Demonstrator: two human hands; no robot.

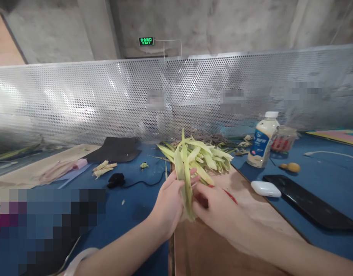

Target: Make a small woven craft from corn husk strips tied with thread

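**Thin leaf strips (183, 165) could split or slip in a loose hold**

The pale green strips stand nearly upright between the two hands, above the brown board (206, 245) and on the near side of a leafy pile (212, 155). The fingers of the left hand (168, 199) wrap the strips, with the thumb pressing from the near side. The right hand (215, 203) curls close beside their lower part; its fingertips are blurred and partly hidden, so whether they pinch a strip I cannot tell.

The likeliest trouble is a tear: the strips look thin and long-grained, and a sideways tug from the right hand could split one lengthwise. A slack left thumb could let the strips fan out or slide down through the palm. Their tips overlap the pile in view, so a loose leaf might snag if they touch; the picture does not settle that.

A slim red item (230, 195) lies on the board just beyond the right wrist, where a careless sweep could knock it. Farther right on the blue worktop (144, 245), the bottle (259, 145) stands upright and could tip if an elbow swings wide.
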